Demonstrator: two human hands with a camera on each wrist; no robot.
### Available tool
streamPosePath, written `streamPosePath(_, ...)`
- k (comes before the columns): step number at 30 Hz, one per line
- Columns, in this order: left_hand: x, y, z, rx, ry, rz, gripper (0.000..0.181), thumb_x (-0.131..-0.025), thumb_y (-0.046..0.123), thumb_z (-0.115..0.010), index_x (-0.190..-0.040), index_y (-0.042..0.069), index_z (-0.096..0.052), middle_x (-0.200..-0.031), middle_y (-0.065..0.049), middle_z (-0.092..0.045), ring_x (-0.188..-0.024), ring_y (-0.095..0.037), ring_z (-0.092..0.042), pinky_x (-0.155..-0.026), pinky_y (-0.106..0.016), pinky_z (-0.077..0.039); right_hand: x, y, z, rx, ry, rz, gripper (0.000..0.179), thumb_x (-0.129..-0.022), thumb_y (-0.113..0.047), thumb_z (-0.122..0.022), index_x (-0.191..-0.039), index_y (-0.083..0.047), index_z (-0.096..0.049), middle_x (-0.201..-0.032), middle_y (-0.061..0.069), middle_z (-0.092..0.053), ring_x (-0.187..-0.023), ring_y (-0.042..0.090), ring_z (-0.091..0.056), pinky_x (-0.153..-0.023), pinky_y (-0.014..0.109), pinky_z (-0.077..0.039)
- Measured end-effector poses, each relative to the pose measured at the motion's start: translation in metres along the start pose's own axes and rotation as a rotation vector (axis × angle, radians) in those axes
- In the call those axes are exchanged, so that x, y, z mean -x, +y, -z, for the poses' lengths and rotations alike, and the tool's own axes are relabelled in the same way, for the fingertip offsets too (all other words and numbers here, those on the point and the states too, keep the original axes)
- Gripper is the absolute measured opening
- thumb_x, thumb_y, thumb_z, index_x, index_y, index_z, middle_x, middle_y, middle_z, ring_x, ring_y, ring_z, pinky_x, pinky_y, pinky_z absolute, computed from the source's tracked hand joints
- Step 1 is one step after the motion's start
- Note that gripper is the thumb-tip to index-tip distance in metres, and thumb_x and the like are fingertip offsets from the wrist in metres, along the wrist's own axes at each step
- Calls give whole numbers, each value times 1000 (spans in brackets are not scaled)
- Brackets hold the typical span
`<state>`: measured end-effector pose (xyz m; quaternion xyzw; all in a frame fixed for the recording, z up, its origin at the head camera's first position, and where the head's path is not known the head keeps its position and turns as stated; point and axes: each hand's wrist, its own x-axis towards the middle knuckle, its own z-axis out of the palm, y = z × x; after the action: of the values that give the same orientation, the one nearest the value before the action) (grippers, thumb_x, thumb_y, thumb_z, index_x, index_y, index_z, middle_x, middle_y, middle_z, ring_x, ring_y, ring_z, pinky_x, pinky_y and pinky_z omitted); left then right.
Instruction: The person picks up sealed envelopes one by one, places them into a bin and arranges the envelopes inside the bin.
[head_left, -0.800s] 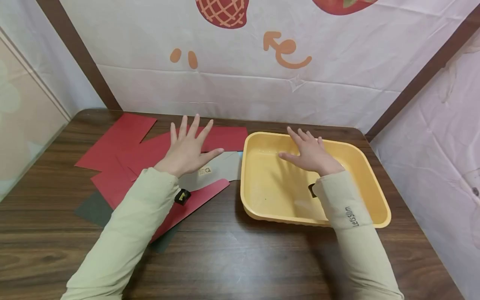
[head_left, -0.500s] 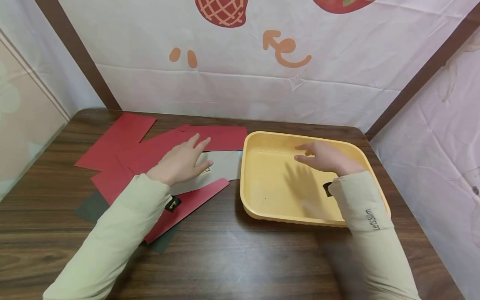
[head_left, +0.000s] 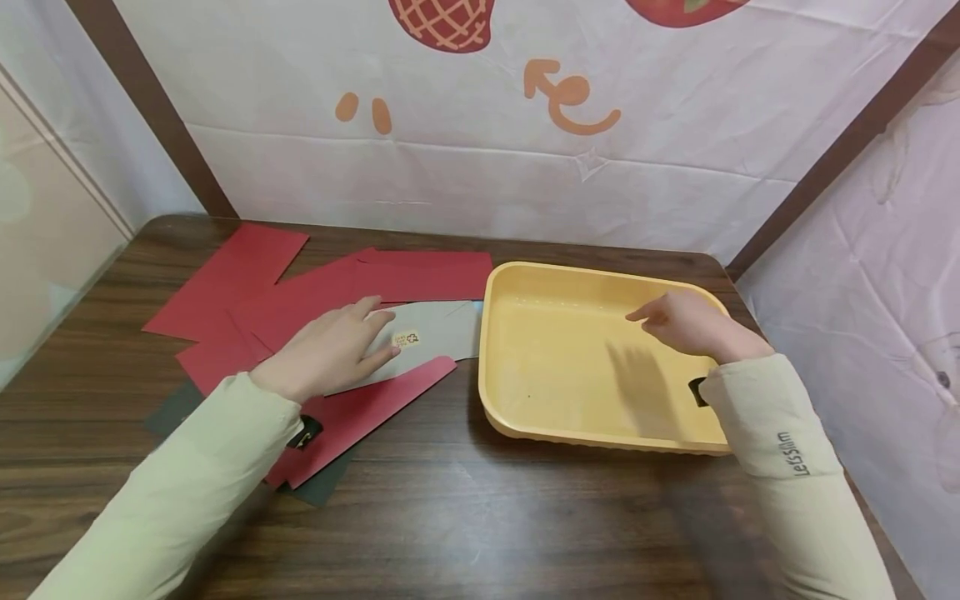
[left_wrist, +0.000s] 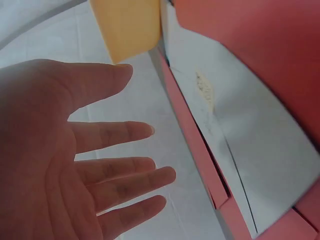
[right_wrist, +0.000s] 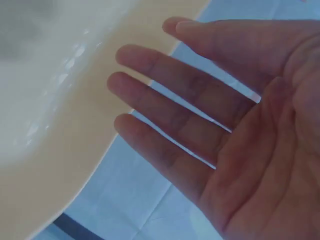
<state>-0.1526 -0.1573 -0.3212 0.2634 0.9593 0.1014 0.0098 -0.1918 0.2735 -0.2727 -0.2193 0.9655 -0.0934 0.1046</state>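
Note:
My left hand hovers over a spread of paper envelopes, fingers apart and holding nothing. Below its fingertips lies a pale grey envelope with a small printed label; the same envelope shows beyond the fingers in the left wrist view. A pinkish-red envelope overlaps its near side. Over the right part of a yellow plastic basin hangs my right hand, bare and holding nothing. In the right wrist view its fingers extend loosely in front of the basin's side.
Several red envelopes fan out across the left and back of the wooden table. Dark grey-green paper sticks out beneath them. A printed cloth hangs behind the table's back edge.
Both hands have drawn apart and come lower: the left moved left and nearer over the envelopes, the right moved right over the basin. Their spread fingers have relaxed. The envelopes and basin stay put.

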Motion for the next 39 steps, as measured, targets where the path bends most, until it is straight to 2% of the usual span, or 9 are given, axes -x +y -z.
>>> streamPosePath(1, 2, 0, 0, -3, 1, -3, 51, -93, 29, -60, -131, -4, -52, -136, -25, -47, -110, -38, -58, -90, -51, -49, 2, 2, 0, -3, -1, -1, 31, -89, -2, -51, -115, 1, -68, -107, 22, -69, -56, 14, -49, -53, 28, -34)
streamPosePath(2, 4, 0, -1, -7, 0, -6, 50, -93, 28, -60, -131, -4, -53, -136, -25, -47, -112, -39, -57, -91, -52, -48, 3, 4, -1, 1, -2, 9, 32, -89, -1, -50, -116, 1, -67, -106, 23, -69, -58, 18, -55, -52, 29, -37)
streamPosePath(5, 11, -1, -2, -13, -6, -8, 50, -93, 28, -61, -130, -4, -53, -137, -24, -46, -118, -40, -53, -95, -55, -45, 10, 11, -1, 19, -13, 22, 34, -90, -2, -53, -122, 5, -62, -116, 27, -64, -91, 35, -66, -68, 41, -52)
streamPosePath(8, 20, -2, -2, -24, -10, -6, 49, -92, 27, -62, -129, -3, -54, -136, -25, -47, -122, -42, -50, -99, -58, -41, 20, 18, 0, 40, -34, 3, 41, -91, -4, -58, -129, 8, -54, -124, 30, -58, -109, 45, -58, -88, 55, -47)
streamPosePath(10, 26, -4, -2, -31, -13, 1, 49, -91, 27, -63, -128, -4, -55, -136, -26, -47, -122, -43, -50, -99, -58, -40, 27, 25, 0, 63, -45, -25, 46, -90, -6, -60, -133, 9, -49, -128, 31, -54, -113, 48, -54, -91, 58, -44)
streamPosePath(17, 44, -16, -5, -48, -29, 39, 51, -90, 27, -65, -128, -5, -54, -138, -30, -44, -121, -47, -49, -95, -57, -44, 49, 50, -1, 114, -68, -135, 61, -85, -4, -58, -138, 17, -34, -132, 42, -42, -119, 55, -44, -93, 60, -40)
streamPosePath(26, 57, -21, -8, -65, -33, 53, 55, -86, 30, -69, -127, -4, -56, -135, -30, -47, -117, -46, -52, -91, -56, -47, 67, 71, -2, -4, -93, -241, 80, -87, -8, -57, -141, 23, -7, -138, 50, -22, -124, 62, -28, -99, 67, -30)
streamPosePath(33, 65, -25, -11, -60, -19, 74, 56, -85, 32, -70, -126, -4, -57, -133, -28, -49, -117, -44, -52, -92, -56, -46, 74, 80, -8, -37, -120, -277, 85, -86, -6, -57, -138, 27, 1, -137, 53, -11, -125, 64, -19, -101, 69, -24)
streamPosePath(39, 75, -29, -14, -39, -3, 73, 52, -88, 33, -67, -124, -2, -57, -129, -24, -51, -113, -41, -53, -94, -56, -43, 79, 84, -13, -42, -144, -299, 82, -85, -7, -54, -138, 27, -1, -135, 53, -18, -120, 61, -36, -94, 64, -35)
